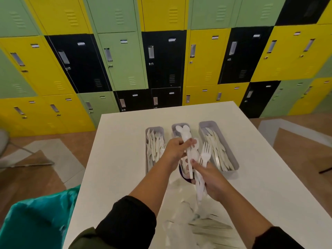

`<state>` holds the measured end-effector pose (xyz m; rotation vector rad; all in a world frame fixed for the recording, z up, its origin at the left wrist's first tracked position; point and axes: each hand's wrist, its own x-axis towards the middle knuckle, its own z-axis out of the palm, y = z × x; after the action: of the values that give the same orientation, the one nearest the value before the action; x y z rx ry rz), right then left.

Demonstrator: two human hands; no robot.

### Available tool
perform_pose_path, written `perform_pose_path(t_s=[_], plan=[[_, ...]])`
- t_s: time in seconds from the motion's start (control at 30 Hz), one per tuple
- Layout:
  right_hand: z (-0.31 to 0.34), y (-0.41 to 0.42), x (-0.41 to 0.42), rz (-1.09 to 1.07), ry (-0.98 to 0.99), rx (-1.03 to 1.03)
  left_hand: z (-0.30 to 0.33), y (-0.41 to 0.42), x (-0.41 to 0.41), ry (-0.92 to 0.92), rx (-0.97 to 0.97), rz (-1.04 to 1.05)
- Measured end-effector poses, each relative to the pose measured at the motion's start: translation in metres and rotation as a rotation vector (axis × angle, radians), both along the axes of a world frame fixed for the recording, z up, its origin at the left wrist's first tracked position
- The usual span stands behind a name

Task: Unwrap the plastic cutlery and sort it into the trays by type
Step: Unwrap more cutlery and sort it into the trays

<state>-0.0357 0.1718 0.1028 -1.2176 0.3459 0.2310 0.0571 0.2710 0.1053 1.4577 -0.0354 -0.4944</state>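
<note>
A wall of green, yellow and black lockers [125, 60] fills the background. In front of it stands the white worktop [116, 159], with a teal bag [36, 218] at its near left corner. Three grey trays sit side by side across the worktop: the left tray [147, 166] holds forks, the middle tray [173, 129] holds spoons and lies mostly hidden behind the hands, and the right tray [233, 159] holds knives. A blurred heap of wrappers [206, 227] lies on the near worktop. Above the middle tray, the left hand [175, 150] is closed around a bunch of spoons [186, 139], bowls pointing away. The right hand [212, 178] is closed around forks [204, 155] and other cutlery, tines up, thumb pressed on the spoon bunch. Both forearms reach out of black sleeves [129, 220].
</note>
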Motion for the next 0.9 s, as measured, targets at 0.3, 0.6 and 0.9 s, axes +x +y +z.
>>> perform_pose_path(t_s=[0.3,0.6,0.9], plan=[[-0.020,-0.056,0.019,-0.126,0.111,-0.017,-0.003,-0.011,0.029,-0.100,0.135,0.452],[-0.034,-0.089,0.038,-0.101,0.151,0.013,-0.053,-0.048,0.032,-0.108,0.341,0.423],[-0.036,-0.092,0.043,-0.079,0.114,0.093,-0.048,-0.061,0.021,-0.387,0.540,0.424]])
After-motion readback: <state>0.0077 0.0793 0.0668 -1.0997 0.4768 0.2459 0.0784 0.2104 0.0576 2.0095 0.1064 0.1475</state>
